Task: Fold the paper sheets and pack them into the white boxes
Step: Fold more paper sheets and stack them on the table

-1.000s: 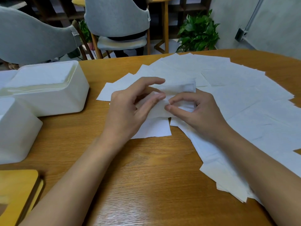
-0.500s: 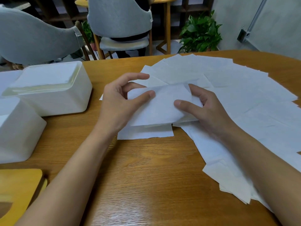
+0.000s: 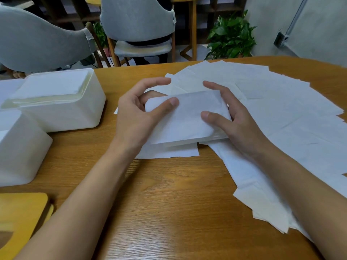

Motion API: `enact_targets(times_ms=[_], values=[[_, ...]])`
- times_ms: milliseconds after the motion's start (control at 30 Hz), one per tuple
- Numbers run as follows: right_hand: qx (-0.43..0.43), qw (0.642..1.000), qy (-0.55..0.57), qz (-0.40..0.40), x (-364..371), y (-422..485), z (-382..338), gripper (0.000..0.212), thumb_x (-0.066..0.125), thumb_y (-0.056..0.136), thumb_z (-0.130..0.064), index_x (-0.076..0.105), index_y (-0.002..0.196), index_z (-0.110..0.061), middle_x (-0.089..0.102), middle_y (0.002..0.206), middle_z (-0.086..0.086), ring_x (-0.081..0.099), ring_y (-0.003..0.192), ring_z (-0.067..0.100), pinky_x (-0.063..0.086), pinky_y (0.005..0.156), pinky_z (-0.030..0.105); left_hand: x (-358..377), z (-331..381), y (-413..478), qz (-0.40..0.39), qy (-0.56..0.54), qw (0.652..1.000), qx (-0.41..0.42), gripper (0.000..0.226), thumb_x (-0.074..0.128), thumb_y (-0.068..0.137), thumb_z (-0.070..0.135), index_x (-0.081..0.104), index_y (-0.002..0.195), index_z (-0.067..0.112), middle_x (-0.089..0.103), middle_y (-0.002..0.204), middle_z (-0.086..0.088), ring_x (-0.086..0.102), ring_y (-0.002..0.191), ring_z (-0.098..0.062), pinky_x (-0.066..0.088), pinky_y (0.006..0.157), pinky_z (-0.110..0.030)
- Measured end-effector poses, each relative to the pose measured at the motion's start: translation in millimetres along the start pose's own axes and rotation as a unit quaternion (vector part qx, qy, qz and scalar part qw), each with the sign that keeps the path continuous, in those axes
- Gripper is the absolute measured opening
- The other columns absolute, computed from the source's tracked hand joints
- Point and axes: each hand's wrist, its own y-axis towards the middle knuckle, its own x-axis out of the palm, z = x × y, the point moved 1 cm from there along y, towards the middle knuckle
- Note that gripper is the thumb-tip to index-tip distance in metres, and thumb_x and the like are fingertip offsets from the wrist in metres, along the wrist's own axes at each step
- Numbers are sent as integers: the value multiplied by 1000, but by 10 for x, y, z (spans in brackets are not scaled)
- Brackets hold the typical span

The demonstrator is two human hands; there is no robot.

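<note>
A folded white paper sheet (image 3: 189, 119) is held just above the table at its middle. My left hand (image 3: 137, 117) pinches its left end, thumb on top and fingers behind. My right hand (image 3: 234, 119) pinches its right end the same way. Under it lies a flat sheet (image 3: 169, 152). Several loose white sheets (image 3: 281, 117) fan out over the right half of the table. A white box (image 3: 62, 117) at the left holds a stack of folded paper up to its rim. A second white box (image 3: 20, 152) stands nearer, at the left edge.
The wooden table (image 3: 169, 203) shows bare wood in front of my arms. A yellow wooden object (image 3: 20, 218) lies at the bottom left corner. Grey chairs (image 3: 135, 21) and a green plant (image 3: 231, 36) stand beyond the far edge.
The sheet went from being creased between my fingertips to a folded rectangle lifted off the table. My hands have moved apart to its two ends.
</note>
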Motion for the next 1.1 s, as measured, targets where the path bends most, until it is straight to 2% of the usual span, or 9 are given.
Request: enact_targets(times_ms=[67, 200, 367, 433, 500, 633, 733, 933, 1100], values=[[-2, 1000, 0, -5, 4, -8, -4, 59, 71, 94, -30, 49, 148, -41, 62, 139, -11, 64, 123, 9, 56, 98, 30, -14, 16, -1, -12, -30, 999, -13, 39, 83, 88, 17, 69, 124, 17, 79, 95, -4, 76, 96, -22, 62, 81, -40], [-9, 1000, 1, -9, 22, -20, -11, 68, 72, 90, -33, 43, 151, -44, 60, 137, -16, 64, 120, 7, 55, 92, 25, 93, -38, -28, 13, 17, 1000, 2, 34, 83, 89, 15, 72, 120, 15, 79, 97, -1, 74, 93, -11, 57, 73, -25], [-11, 1000, -24, 4, 22, -10, 4, 69, 73, 91, -34, 42, 152, -45, 54, 143, -18, 61, 119, 0, 52, 92, 18, 149, -141, -67, 74, 170, 978, 92, 28, 82, 90, 17, 72, 116, 21, 72, 101, 18, 67, 92, -3, 51, 83, -19], [-10, 999, -36, 12, 24, -2, 17, 67, 73, 95, -28, 42, 152, -44, 52, 145, -21, 59, 121, -4, 50, 92, 15, 152, -140, -97, 74, 235, 959, 139, 24, 79, 93, 18, 72, 116, 19, 70, 100, 17, 65, 96, 2, 49, 84, -16], [-7, 999, -50, 20, 14, 8, 39, 65, 73, 97, -22, 43, 151, -45, 51, 146, -21, 57, 123, -4, 51, 96, 18, 126, -142, -87, 69, 258, 949, 168, 23, 78, 95, 17, 72, 117, 16, 71, 102, 12, 65, 99, 2, 52, 86, -20], [2, 998, -52, 25, -8, 26, 72, 65, 72, 98, -17, 45, 148, -49, 54, 147, -17, 60, 126, 5, 55, 104, 34, 71, -113, -26, 20, 203, 972, 118, 33, 82, 91, 20, 70, 122, 19, 71, 113, 15, 67, 104, -5, 56, 89, -29], [4, 999, -43, 27, -11, 26, 66, 66, 73, 97, -18, 44, 149, -48, 54, 147, -15, 61, 124, 6, 57, 102, 34, 61, -96, -4, -8, 146, 988, 58, 36, 86, 87, 19, 72, 120, 24, 72, 109, 12, 69, 100, -8, 59, 86, -36], [7, 999, -42, 13, -14, 17, 75, 69, 77, 94, -27, 42, 149, -51, 53, 148, -14, 60, 128, 11, 55, 106, 40, 123, -99, -29, 0, 50, 999, -10, 34, 85, 87, 16, 73, 118, 22, 77, 94, 6, 72, 86, -3, 54, 69, -17], [7, 1000, -23, 4, -19, 19, 65, 71, 76, 90, -28, 42, 149, -50, 56, 143, -13, 63, 123, 10, 56, 100, 33, 211, -163, -61, 5, 66, 998, -13, 32, 86, 87, 19, 73, 116, 24, 77, 95, 4, 73, 89, -7, 55, 72, -20]])
